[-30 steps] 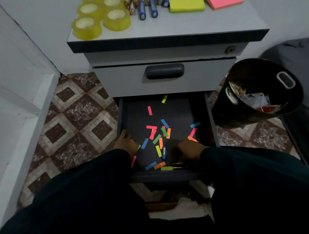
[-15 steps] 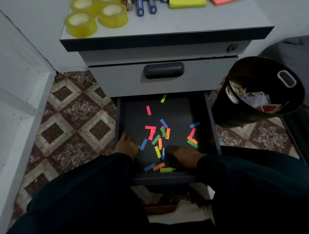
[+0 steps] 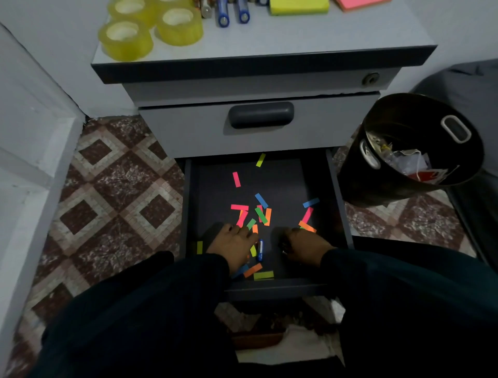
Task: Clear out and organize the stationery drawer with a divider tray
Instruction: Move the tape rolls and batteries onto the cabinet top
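Tiled floor [image 3: 113, 194] in brown and cream diamonds, pale wall [image 3: 32, 113] at left, grey cabinet [image 3: 258, 89] against the back wall. On the cabinet top: rolls of yellow tape [image 3: 125, 39], blue-capped batteries [image 3: 223, 13], a yellow pad [image 3: 297, 6], the corner of a pink pad [image 3: 361, 2]. Upper drawer front closed under a dark handle [image 3: 260, 114]; lower drawer [image 3: 338, 205] pulled out over the floor, dark inside, side walls close on both sides. Black bin [image 3: 382, 178] just right of the drawer, tilted, holding crumpled paper. Bare floor to the left of the drawer. Scattered across the drawer bottom: coloured paper strips [image 3: 239, 207], thickest near the middle, sparse toward the back. Left hand [image 3: 232, 245] flat, palm down, fingers loose over strips at front left, holding nothing. Right hand [image 3: 304, 247] curled at front right, knuckles up; closed on something or not, cannot tell. Small blue battery [image 3: 260, 249] lying between the hands, just beside the left one.
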